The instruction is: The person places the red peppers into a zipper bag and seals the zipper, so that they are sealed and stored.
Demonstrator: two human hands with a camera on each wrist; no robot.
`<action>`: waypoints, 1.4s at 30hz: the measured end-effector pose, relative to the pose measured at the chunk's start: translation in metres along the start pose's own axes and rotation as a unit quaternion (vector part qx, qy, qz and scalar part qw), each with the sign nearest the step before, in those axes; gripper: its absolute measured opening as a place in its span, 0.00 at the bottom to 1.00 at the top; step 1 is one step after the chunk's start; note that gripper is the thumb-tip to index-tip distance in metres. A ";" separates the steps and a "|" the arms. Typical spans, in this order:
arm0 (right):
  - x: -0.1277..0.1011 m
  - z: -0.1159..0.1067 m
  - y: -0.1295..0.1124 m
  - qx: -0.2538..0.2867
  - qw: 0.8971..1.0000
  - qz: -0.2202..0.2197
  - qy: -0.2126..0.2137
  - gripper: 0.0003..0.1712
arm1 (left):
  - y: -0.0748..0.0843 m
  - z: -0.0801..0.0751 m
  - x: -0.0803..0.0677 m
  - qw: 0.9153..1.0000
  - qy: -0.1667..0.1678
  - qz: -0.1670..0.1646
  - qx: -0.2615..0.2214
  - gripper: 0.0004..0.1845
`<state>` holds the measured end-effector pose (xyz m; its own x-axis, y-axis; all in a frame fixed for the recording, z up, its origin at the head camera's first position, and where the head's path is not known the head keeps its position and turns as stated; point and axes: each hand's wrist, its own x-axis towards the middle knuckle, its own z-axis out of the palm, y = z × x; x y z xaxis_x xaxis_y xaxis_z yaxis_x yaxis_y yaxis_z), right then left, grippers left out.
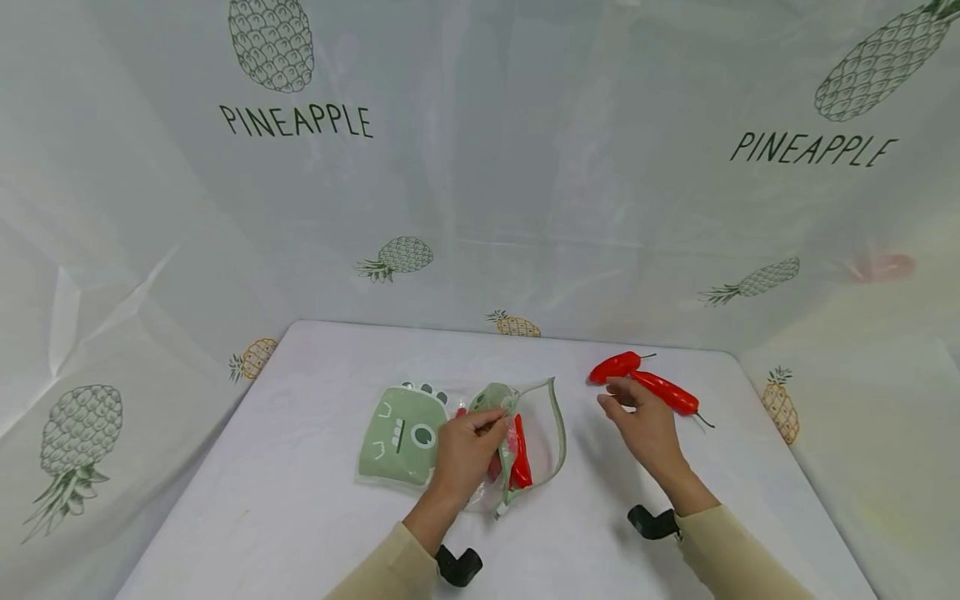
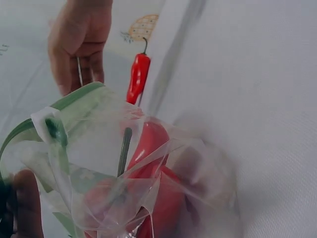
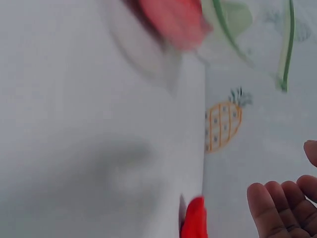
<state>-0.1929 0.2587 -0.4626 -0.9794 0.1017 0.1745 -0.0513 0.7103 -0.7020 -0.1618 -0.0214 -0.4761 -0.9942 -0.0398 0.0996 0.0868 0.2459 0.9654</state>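
Note:
A clear zip pouch with a green cartoon monster face (image 1: 397, 437) lies on the table, its green-edged mouth spread toward the right. My left hand (image 1: 463, 454) pinches the pouch near the upper rim of that mouth. Red chili peppers (image 2: 151, 144) show through the clear plastic in the left wrist view, one with a green stem. To the right, my right hand (image 1: 648, 429) hovers with relaxed fingers and holds nothing. Just beyond its fingertips lie two loose red chili peppers, an upper one (image 1: 615, 367) and a lower one (image 1: 669, 393). The right wrist view catches part of one pepper (image 3: 195, 220).
A white-covered table (image 1: 292, 383) carries everything. Behind and beside it hangs a pale sheet (image 1: 480, 183) printed with pineapples. Black wrist devices sit at my left wrist (image 1: 459, 567) and right wrist (image 1: 651, 523).

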 end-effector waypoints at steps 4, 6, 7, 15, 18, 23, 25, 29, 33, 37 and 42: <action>0.013 -0.018 0.018 -0.023 1.000 -0.006 0.019 0.27 | 0.000 0.000 0.000 1.000 0.003 0.002 0.006 0.11; 0.020 -0.027 0.026 -0.030 0.999 -0.006 0.025 0.28 | 0.001 -0.001 0.000 1.000 0.002 -0.002 0.006 0.11; 0.023 -0.031 0.030 -0.032 0.999 -0.005 0.025 0.29 | 0.000 -0.001 0.000 1.000 0.000 -0.004 0.007 0.11; 0.044 -0.055 0.057 -0.055 0.998 0.013 0.001 0.32 | 0.000 -0.001 -0.002 1.000 -0.006 -0.021 0.005 0.11; 0.051 -0.062 0.068 -0.059 0.998 0.023 -0.025 0.35 | -0.002 -0.001 -0.002 1.000 -0.005 -0.022 0.000 0.11; 0.065 -0.074 0.089 -0.063 0.994 0.039 -0.074 0.41 | -0.004 0.000 -0.002 1.000 -0.007 -0.023 -0.010 0.10; 0.070 -0.076 0.098 -0.068 0.993 0.041 -0.088 0.42 | -0.004 0.000 -0.002 1.000 -0.010 -0.025 -0.013 0.11; 0.077 -0.079 0.112 -0.073 0.989 0.050 -0.120 0.45 | -0.003 0.000 -0.003 0.999 -0.014 -0.030 -0.019 0.11; 0.079 -0.078 0.123 -0.065 0.985 0.053 -0.151 0.46 | -0.004 0.000 -0.004 0.999 -0.020 -0.038 -0.022 0.11; 0.081 -0.073 0.132 -0.059 0.984 0.055 -0.158 0.46 | -0.006 0.001 -0.003 0.999 -0.017 -0.032 -0.022 0.10; 0.084 -0.065 0.139 -0.054 0.983 0.080 -0.157 0.46 | -0.006 0.001 -0.003 0.999 -0.021 -0.030 -0.020 0.10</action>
<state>-0.2693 0.4113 -0.5004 -0.9861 0.0111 -0.1660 0.1134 0.7746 -0.6222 -0.1594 -0.0215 -0.4828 -0.9994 -0.0116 0.0323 0.0292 0.2060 0.9781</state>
